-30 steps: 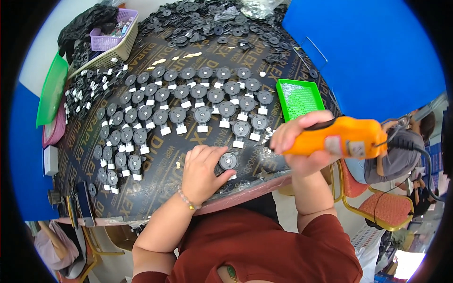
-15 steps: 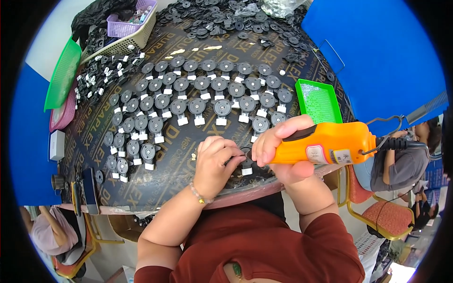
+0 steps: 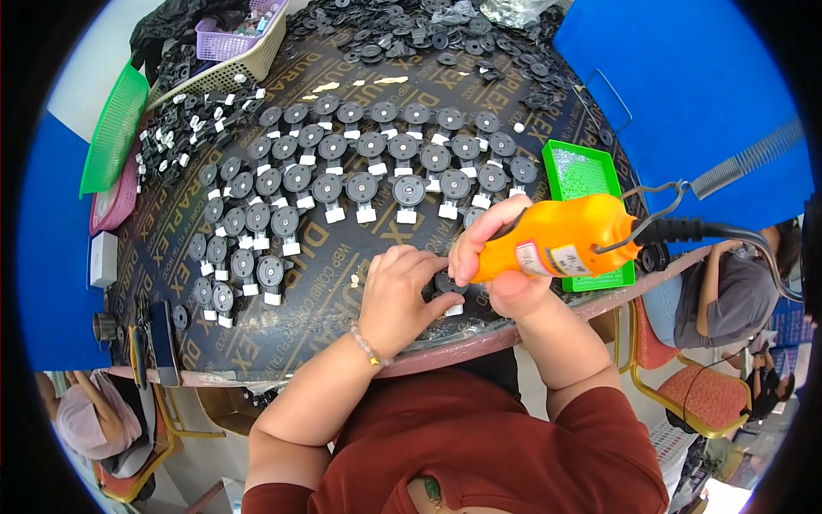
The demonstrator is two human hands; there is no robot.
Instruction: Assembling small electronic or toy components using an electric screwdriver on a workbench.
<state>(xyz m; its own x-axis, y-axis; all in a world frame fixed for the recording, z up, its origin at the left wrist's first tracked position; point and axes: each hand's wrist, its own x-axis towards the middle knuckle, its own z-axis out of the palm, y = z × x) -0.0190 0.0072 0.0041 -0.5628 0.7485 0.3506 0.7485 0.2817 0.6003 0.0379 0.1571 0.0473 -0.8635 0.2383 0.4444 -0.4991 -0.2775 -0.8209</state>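
My right hand point(image 3: 503, 257) is closed round an orange electric screwdriver point(image 3: 561, 237) with a black cord at its rear end. The tool's front end is hidden by my fingers and points at a small black disc part with a white tab point(image 3: 455, 309) near the table's front edge. My left hand point(image 3: 401, 295) grips that part from its left side, thumb below and fingers above; much of the disc is covered. Beyond my hands, curved rows of similar black disc parts point(image 3: 408, 192) with white tabs lie on the dark printed table point(image 3: 342, 265).
A bright green tray point(image 3: 555, 176) stands to the right, partly behind the screwdriver. Loose black discs point(image 3: 445, 38) heap at the back, small black-and-white pieces point(image 3: 175, 137) at the left by baskets point(image 3: 231, 84). A coiled spring point(image 3: 745, 163) hangs at the right.
The screwdriver and my right hand have shifted slightly left and the tool has turned, its rear end nearer me. My left thumb has opened out a little around the disc part.
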